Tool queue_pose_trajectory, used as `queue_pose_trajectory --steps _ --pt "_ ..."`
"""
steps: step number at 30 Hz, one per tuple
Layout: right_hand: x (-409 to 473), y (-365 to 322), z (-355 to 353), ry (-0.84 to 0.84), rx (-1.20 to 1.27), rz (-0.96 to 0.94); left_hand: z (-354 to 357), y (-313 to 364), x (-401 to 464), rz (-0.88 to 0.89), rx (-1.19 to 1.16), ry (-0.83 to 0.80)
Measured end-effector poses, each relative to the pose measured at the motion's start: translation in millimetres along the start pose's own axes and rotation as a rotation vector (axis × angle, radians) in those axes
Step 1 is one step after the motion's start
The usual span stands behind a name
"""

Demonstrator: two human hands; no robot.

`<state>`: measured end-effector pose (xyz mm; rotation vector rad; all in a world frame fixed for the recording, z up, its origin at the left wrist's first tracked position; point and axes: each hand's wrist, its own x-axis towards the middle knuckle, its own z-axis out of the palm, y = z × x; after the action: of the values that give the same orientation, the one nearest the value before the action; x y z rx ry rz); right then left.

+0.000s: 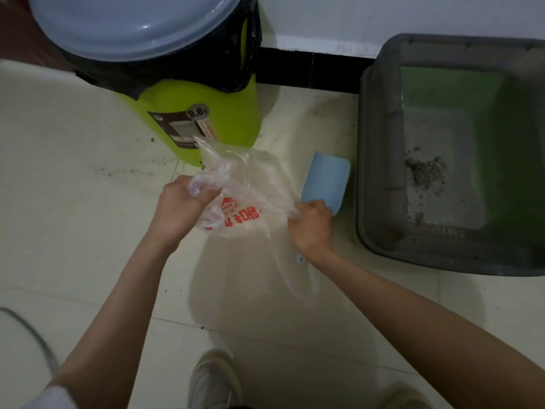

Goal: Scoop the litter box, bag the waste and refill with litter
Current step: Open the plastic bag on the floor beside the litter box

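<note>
A clear plastic bag (250, 184) with red print hangs above the floor between my hands. My left hand (182, 202) grips its bunched left edge. At the bag's right edge my right hand (309, 222) pinches the film and pulls it taut. The grey litter box (380, 160) with a green inner tray stands on the right. It holds thin pale litter and a brown clump (426, 172) of waste. A light blue scoop (327, 180) lies on the floor beside the box, partly hidden behind my right hand.
A lime green bin (203, 113) with a grey lid and black liner stands at the back left, against the white wall with its black skirting. Litter crumbs dot the pale tiles. My shoes (212, 379) show at the bottom edge.
</note>
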<state>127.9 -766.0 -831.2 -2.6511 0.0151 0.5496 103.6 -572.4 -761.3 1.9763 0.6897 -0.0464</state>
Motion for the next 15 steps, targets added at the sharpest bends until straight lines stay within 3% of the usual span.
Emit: queue_pose_trajectory --steps 1,3,5,7,9,12,15 --pt "3.5 -0.9 -2.1 0.024 0.019 0.022 -3.5 -0.4 0.1 -0.019 -0.089 -0.031" --pt "9.1 -3.5 -8.0 -0.011 0.288 0.111 -10.6 -4.6 0.0 -0.071 -0.242 -0.117" --pt "13.1 -10.8 -19.0 -0.226 0.833 0.303 -17.9 -10.0 1.4 -0.186 -0.442 -0.195" --pt "14.1 -16.5 -31.7 -0.544 1.274 0.481 -28.4 -20.9 6.9 -0.295 -0.593 -0.223" --pt "18.3 -15.7 -34.6 -0.7 1.353 0.471 -41.2 -35.0 10.6 -0.365 -0.699 -0.268" --pt "29.0 -15.2 -39.2 -0.748 1.517 0.532 -59.5 -44.1 6.4 -0.479 -0.692 -0.396" --pt "26.8 -15.0 -47.3 -0.617 1.806 0.605 -69.0 -44.5 -6.0 -0.569 -0.575 -0.432"
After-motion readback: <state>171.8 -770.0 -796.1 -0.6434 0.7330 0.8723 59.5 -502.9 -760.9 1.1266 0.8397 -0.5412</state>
